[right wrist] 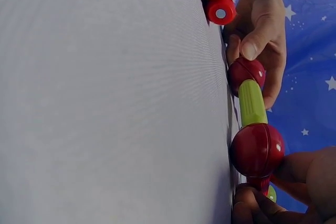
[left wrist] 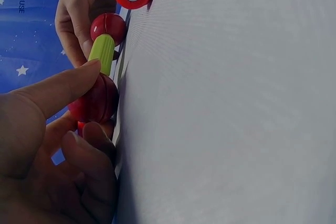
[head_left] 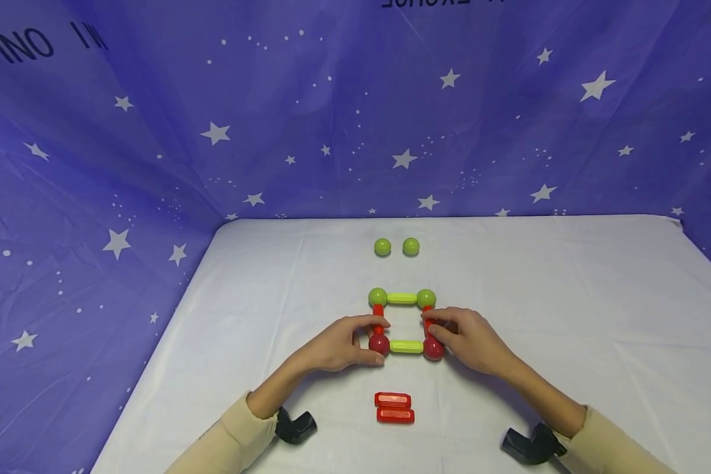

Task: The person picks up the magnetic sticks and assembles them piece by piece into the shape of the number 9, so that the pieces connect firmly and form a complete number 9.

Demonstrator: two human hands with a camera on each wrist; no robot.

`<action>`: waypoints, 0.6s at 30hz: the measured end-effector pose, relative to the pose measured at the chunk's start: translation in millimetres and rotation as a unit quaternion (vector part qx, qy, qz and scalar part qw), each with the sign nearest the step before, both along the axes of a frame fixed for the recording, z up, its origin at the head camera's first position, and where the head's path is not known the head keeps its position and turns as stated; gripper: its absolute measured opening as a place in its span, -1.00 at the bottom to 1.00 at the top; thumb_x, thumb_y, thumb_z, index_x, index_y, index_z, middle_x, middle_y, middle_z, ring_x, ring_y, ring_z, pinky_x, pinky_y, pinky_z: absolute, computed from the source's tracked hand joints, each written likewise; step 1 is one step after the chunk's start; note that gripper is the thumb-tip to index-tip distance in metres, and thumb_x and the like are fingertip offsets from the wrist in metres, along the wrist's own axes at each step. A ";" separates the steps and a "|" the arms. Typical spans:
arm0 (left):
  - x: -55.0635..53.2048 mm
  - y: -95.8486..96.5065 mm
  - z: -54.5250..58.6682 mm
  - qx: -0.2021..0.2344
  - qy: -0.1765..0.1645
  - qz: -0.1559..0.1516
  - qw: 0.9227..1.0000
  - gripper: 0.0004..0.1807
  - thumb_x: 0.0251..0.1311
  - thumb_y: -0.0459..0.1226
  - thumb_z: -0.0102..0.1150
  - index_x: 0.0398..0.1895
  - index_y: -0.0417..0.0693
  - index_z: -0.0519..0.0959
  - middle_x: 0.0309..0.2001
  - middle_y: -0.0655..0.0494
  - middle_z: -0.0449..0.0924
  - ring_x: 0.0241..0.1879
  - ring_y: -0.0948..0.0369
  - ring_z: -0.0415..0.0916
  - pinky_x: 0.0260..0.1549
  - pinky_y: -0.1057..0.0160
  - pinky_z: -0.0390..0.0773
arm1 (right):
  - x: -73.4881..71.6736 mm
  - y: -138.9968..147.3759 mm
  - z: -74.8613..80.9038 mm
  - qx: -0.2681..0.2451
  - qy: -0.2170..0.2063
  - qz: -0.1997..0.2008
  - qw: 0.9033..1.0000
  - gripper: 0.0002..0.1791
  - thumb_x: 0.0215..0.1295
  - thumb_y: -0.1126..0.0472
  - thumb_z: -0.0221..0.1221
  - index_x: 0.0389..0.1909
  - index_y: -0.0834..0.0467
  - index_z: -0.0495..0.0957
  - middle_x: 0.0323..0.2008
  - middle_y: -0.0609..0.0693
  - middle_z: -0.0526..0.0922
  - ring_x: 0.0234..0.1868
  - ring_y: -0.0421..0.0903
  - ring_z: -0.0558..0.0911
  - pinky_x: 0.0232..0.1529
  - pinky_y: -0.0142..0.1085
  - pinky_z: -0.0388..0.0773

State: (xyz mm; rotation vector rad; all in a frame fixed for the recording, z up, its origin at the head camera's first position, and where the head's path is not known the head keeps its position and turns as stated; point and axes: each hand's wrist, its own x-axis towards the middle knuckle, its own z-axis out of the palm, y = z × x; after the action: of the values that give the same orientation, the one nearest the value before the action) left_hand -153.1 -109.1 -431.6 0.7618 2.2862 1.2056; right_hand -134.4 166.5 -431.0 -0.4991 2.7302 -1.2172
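A square of magnetic balls and rods lies on the white table. Its near corners are a left red ball point(head_left: 379, 345) and a right red ball point(head_left: 433, 348), joined by a yellow-green rod point(head_left: 406, 346). Two green balls and another yellow-green rod point(head_left: 401, 298) form the far side. My left hand point(head_left: 339, 343) holds the left red ball between thumb and fingers, its index finger crossing the left red rod point(head_left: 378, 311). With thumb and fingers, my right hand point(head_left: 475, 339) pinches the right red rod point(head_left: 429, 324) just beyond its red ball point(right wrist: 257, 150).
Two loose red rods point(head_left: 395, 415) with round metal ends lie side by side, nearer me than the square. Beyond it sit two separate green balls point(head_left: 411, 247). A purple star-patterned cloth point(head_left: 355, 131) hangs behind the table point(head_left: 545, 296). Black devices point(head_left: 296, 426) are on both wrists.
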 end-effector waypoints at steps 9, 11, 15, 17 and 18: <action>0.8 -0.4 0.6 0.000 0.004 0.001 1.000 -0.41 0.07 -0.23 0.47 0.21 -0.03 0.53 -0.13 0.15 0.48 -0.55 0.24 0.29 -0.49 0.32 0.30 | 0.2 0.0 1.3 0.002 -0.009 -0.004 1.000 -0.69 0.32 0.31 0.23 0.07 0.20 0.64 -0.21 -0.06 0.64 -0.36 -0.11 0.46 -0.36 -0.33 0.45; 0.8 -0.4 0.5 -0.001 0.006 0.001 1.000 -0.41 0.07 -0.23 0.48 0.21 -0.03 0.53 -0.13 0.15 0.48 -0.55 0.25 0.29 -0.49 0.32 0.29 | 0.3 0.1 1.4 0.001 -0.007 -0.004 1.000 -0.69 0.32 0.31 0.23 0.07 0.19 0.64 -0.22 -0.07 0.64 -0.37 -0.11 0.46 -0.37 -0.33 0.44; 0.8 -0.6 0.3 -0.003 0.005 0.003 1.000 -0.40 0.06 -0.22 0.48 0.21 -0.02 0.53 -0.13 0.16 0.49 -0.59 0.28 0.29 -0.52 0.32 0.30 | 1.1 1.4 2.0 0.000 -0.004 0.003 1.000 -0.69 0.32 0.30 0.23 0.07 0.18 0.65 -0.25 -0.08 0.62 -0.38 -0.11 0.45 -0.38 -0.32 0.42; 0.6 -0.5 -0.2 -0.002 0.005 0.003 1.000 -0.41 0.06 -0.22 0.49 0.21 -0.02 0.53 -0.12 0.16 0.49 -0.61 0.28 0.30 -0.52 0.32 0.30 | 2.5 3.0 2.5 0.000 -0.004 0.007 1.000 -0.69 0.33 0.27 0.23 0.08 0.17 0.64 -0.25 -0.09 0.61 -0.38 -0.11 0.44 -0.39 -0.31 0.41; 0.5 -0.6 -0.3 0.000 0.004 0.003 1.000 -0.40 0.05 -0.22 0.49 0.21 -0.02 0.53 -0.12 0.15 0.49 -0.61 0.28 0.30 -0.53 0.32 0.30 | 3.6 3.9 2.9 -0.002 -0.003 0.009 1.000 -0.69 0.34 0.26 0.23 0.08 0.16 0.64 -0.24 -0.09 0.61 -0.37 -0.11 0.45 -0.38 -0.31 0.41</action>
State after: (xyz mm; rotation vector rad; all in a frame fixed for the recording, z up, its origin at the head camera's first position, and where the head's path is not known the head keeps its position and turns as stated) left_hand -152.6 -109.7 -431.9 0.7602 2.2971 1.2068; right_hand -130.8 170.4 -428.1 -0.5178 2.7133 -1.2172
